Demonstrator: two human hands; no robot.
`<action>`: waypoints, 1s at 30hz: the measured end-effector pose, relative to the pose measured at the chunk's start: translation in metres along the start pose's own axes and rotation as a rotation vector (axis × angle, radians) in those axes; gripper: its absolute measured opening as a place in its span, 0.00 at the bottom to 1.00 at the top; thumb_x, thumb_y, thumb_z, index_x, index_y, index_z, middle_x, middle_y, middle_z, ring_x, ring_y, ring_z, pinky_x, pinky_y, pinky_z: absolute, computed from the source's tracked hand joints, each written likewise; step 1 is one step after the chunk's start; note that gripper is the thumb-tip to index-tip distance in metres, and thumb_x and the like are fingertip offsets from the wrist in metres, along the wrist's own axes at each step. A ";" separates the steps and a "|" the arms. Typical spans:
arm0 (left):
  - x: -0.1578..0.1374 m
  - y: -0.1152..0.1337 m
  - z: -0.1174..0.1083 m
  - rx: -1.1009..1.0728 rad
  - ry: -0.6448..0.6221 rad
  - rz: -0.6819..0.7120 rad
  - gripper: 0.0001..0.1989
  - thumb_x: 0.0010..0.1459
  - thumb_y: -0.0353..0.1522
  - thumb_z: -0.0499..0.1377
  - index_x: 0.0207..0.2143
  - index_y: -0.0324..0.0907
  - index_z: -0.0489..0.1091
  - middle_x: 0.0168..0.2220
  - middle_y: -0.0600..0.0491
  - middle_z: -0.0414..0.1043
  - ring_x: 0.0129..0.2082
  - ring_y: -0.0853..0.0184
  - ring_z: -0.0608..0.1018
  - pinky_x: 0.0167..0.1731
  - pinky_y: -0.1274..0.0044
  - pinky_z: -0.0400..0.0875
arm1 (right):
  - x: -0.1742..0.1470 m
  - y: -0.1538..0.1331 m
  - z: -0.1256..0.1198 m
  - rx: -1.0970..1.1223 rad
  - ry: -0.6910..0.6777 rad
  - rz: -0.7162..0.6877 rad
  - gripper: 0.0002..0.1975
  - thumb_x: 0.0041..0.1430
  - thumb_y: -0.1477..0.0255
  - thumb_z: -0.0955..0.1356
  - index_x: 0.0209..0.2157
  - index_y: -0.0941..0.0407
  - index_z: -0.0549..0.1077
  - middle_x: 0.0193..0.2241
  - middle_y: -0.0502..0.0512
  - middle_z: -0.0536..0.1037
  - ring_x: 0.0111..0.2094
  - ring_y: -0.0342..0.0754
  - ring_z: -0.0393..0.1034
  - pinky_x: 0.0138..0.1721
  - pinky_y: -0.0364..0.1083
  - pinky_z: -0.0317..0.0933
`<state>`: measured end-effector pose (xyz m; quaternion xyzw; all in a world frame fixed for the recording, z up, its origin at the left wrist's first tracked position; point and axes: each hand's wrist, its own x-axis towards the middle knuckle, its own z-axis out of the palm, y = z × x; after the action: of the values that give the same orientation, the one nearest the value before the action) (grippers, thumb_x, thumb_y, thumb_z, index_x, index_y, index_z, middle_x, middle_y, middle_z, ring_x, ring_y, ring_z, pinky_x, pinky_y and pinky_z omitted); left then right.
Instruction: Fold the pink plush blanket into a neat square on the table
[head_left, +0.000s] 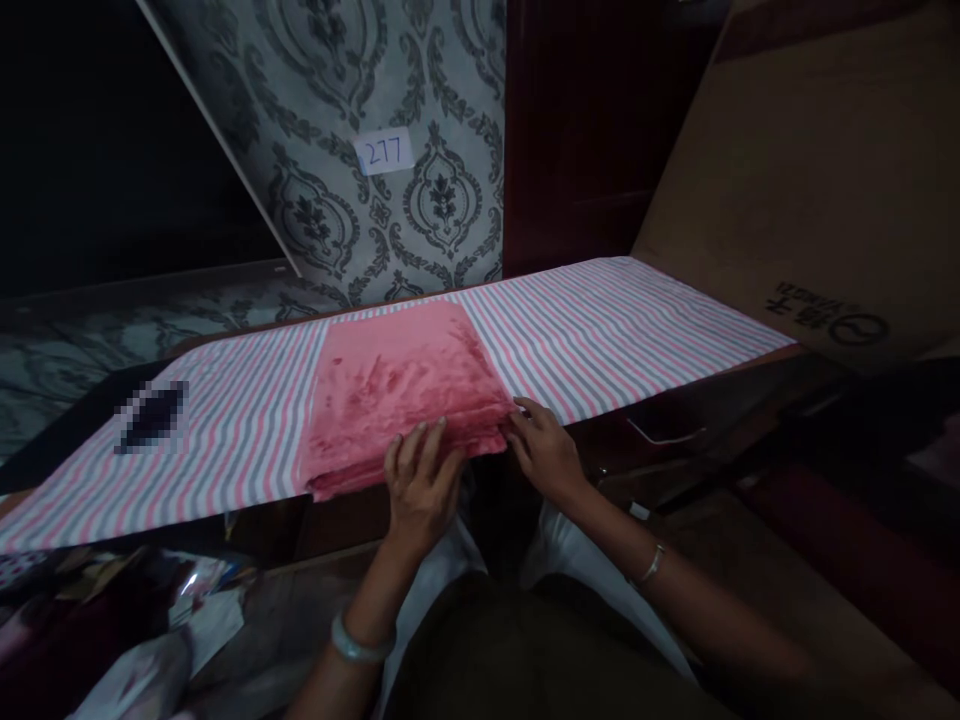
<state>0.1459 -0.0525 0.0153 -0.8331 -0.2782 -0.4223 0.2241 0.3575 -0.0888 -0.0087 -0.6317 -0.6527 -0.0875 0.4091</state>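
A pink plush cloth [397,370], folded into a thick, roughly square bundle of several layers, lies on a striped cloth [600,320] of white, pink and grey. Its front edge faces me. My left hand [424,485] has its fingers bent over the middle of that edge, closed on the layers, with the thumb beside them. At the right front corner, my right hand [546,455] pinches the layered edge between thumb and fingers. Parts of both hands' grip are hidden by the cloth and the dim light.
A large cardboard box [810,180] stands at the right end of the striped cloth. A dark screen [127,150] rises at the left. Behind, a paper marked 277 [385,151] hangs on patterned wallpaper. Plastic bags and clutter [172,640] lie lower left.
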 end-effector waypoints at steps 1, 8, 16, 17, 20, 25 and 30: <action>0.006 0.001 0.003 -0.002 -0.012 -0.011 0.12 0.58 0.29 0.62 0.46 0.44 0.73 0.57 0.41 0.71 0.62 0.54 0.65 0.60 0.58 0.57 | 0.001 -0.001 0.001 -0.005 -0.004 0.025 0.13 0.63 0.75 0.64 0.48 0.54 0.75 0.53 0.63 0.74 0.51 0.57 0.69 0.49 0.57 0.69; 0.036 -0.010 0.016 -0.034 -0.207 -0.038 0.15 0.63 0.30 0.55 0.52 0.39 0.70 0.51 0.41 0.75 0.53 0.56 0.73 0.55 0.61 0.61 | 0.006 -0.004 0.019 0.071 0.086 0.151 0.08 0.59 0.74 0.67 0.41 0.55 0.76 0.46 0.62 0.74 0.45 0.56 0.72 0.45 0.54 0.71; 0.028 -0.015 0.025 -0.063 -0.275 -0.037 0.16 0.62 0.28 0.53 0.52 0.39 0.70 0.49 0.42 0.77 0.49 0.56 0.75 0.50 0.64 0.64 | 0.003 -0.010 0.021 0.230 0.275 0.136 0.06 0.58 0.77 0.66 0.35 0.54 0.73 0.43 0.61 0.71 0.46 0.54 0.70 0.46 0.53 0.70; 0.027 -0.016 0.024 -0.064 -0.270 -0.031 0.16 0.62 0.27 0.54 0.52 0.38 0.70 0.49 0.42 0.76 0.49 0.56 0.75 0.50 0.64 0.64 | 0.002 -0.011 0.017 0.235 0.286 0.126 0.05 0.59 0.77 0.66 0.35 0.54 0.73 0.43 0.61 0.71 0.46 0.54 0.70 0.45 0.53 0.70; 0.029 -0.014 0.022 -0.076 -0.253 -0.016 0.17 0.62 0.28 0.55 0.53 0.38 0.69 0.52 0.41 0.75 0.50 0.55 0.74 0.51 0.64 0.63 | 0.001 -0.014 0.009 0.251 0.283 0.101 0.04 0.60 0.76 0.66 0.34 0.54 0.71 0.41 0.60 0.71 0.44 0.53 0.70 0.42 0.51 0.70; 0.046 0.006 0.026 -0.092 -0.271 0.039 0.16 0.61 0.31 0.58 0.52 0.40 0.69 0.51 0.43 0.74 0.48 0.55 0.72 0.48 0.63 0.62 | 0.006 -0.017 0.004 0.297 0.244 0.091 0.04 0.61 0.76 0.65 0.34 0.53 0.70 0.36 0.57 0.73 0.39 0.51 0.71 0.41 0.50 0.69; 0.060 0.021 0.040 -0.072 -0.348 0.026 0.10 0.61 0.28 0.56 0.44 0.43 0.73 0.40 0.46 0.74 0.40 0.58 0.72 0.38 0.67 0.61 | 0.004 -0.015 0.003 0.313 0.224 0.077 0.06 0.62 0.77 0.64 0.35 0.53 0.70 0.36 0.57 0.75 0.40 0.52 0.72 0.43 0.51 0.69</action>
<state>0.2125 -0.0269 0.0405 -0.9046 -0.2867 -0.2786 0.1481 0.3439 -0.0866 -0.0018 -0.5710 -0.5842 -0.0391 0.5754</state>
